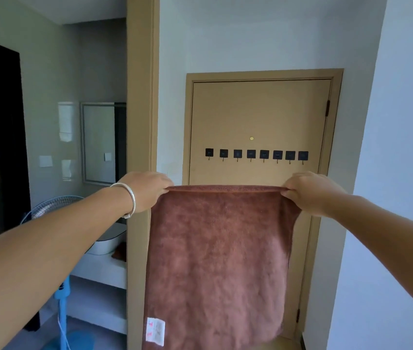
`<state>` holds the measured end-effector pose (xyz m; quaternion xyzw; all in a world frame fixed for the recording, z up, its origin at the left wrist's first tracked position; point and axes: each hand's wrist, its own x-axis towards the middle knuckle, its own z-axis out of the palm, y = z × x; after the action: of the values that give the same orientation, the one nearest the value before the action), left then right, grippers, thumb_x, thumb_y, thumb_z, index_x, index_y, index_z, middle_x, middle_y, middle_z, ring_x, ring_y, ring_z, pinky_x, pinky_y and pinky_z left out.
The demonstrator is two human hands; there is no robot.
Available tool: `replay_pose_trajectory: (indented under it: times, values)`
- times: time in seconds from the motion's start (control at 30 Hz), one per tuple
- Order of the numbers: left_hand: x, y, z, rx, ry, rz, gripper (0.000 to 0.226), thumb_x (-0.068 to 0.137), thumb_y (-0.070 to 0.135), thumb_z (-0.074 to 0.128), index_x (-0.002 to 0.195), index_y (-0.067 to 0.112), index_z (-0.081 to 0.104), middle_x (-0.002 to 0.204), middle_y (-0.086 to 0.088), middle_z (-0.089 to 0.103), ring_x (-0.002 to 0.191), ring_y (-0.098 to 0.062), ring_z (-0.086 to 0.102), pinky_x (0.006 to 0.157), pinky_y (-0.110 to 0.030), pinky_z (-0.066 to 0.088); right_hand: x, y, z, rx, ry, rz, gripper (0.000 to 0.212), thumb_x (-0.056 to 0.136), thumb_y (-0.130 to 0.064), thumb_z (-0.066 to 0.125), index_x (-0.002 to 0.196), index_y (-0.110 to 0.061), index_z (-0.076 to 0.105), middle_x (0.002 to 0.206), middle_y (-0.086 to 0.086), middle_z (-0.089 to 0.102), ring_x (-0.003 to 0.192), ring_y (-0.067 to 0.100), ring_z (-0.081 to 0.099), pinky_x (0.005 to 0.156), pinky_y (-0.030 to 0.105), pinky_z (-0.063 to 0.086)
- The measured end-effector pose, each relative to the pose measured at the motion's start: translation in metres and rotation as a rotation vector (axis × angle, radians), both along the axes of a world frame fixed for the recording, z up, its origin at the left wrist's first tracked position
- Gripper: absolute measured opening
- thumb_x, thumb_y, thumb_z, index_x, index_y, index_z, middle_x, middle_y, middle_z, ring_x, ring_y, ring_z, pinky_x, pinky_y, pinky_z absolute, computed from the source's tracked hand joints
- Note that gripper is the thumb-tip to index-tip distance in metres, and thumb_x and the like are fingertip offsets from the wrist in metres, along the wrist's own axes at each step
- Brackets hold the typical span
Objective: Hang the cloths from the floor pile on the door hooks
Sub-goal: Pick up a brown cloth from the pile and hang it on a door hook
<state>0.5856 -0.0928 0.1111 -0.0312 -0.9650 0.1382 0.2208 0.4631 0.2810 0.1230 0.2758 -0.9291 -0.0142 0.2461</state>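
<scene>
A brown fleecy cloth (218, 261) hangs spread out in front of me, with a white label near its lower left corner. My left hand (145, 190) grips its top left corner and my right hand (309, 192) grips its top right corner, keeping the upper edge taut. Ahead stands a tan door (258, 114) with a row of several black square hooks (257, 155), all bare, just above the cloth's top edge. The floor pile is out of sight.
A tan door frame post (139, 97) rises at the left of the cloth. Beyond it, a room holds a mirror (100, 142), a white basin (107, 241) on a shelf, and a blue standing fan (60, 274). A pale wall (402, 173) closes the right side.
</scene>
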Motion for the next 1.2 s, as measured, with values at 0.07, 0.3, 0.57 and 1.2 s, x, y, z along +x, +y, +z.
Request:
replay_pose_trajectory:
  times: [0.07,0.3,0.57,1.2]
  values:
    - [-0.021,-0.018,0.000,-0.002,-0.009,0.008,0.029,0.102,0.022,0.031,0.095,0.025,0.059,0.095,0.011,0.055,0.092,-0.012,0.056,0.078,-0.039,0.051,-0.019,-0.020,-0.001,0.000,-0.009,-0.009,0.038,0.099,-0.040,0.034,0.089,-0.027,0.068,0.093,-0.009,0.058,0.095,0.016,0.053,0.087,0.038,0.045]
    - [-0.079,-0.063,-0.007,0.000,-0.035,0.003,0.030,0.102,0.022,0.031,0.100,0.022,0.061,0.097,0.010,0.057,0.095,-0.013,0.056,0.079,-0.038,0.052,-0.075,-0.067,-0.006,0.026,-0.044,-0.029,0.037,0.100,-0.040,0.034,0.087,-0.026,0.066,0.094,-0.007,0.058,0.099,0.017,0.052,0.090,0.040,0.044]
    - [-0.156,-0.093,-0.013,0.042,-0.026,0.020,0.031,0.102,0.021,0.032,0.102,0.021,0.062,0.097,0.007,0.059,0.094,-0.014,0.056,0.081,-0.038,0.050,-0.154,-0.101,-0.003,0.001,-0.055,-0.028,0.039,0.100,-0.039,0.036,0.088,-0.020,0.067,0.093,-0.005,0.059,0.091,0.017,0.055,0.085,0.039,0.048]
    - [-0.414,-0.133,0.007,0.049,0.073,0.045,0.027,0.098,0.020,0.032,0.090,0.024,0.057,0.091,0.008,0.060,0.088,-0.018,0.058,0.072,-0.035,0.048,-0.393,-0.138,0.013,-0.117,-0.025,0.002,0.037,0.099,-0.032,0.041,0.082,-0.013,0.066,0.091,0.001,0.061,0.086,0.021,0.057,0.080,0.041,0.051]
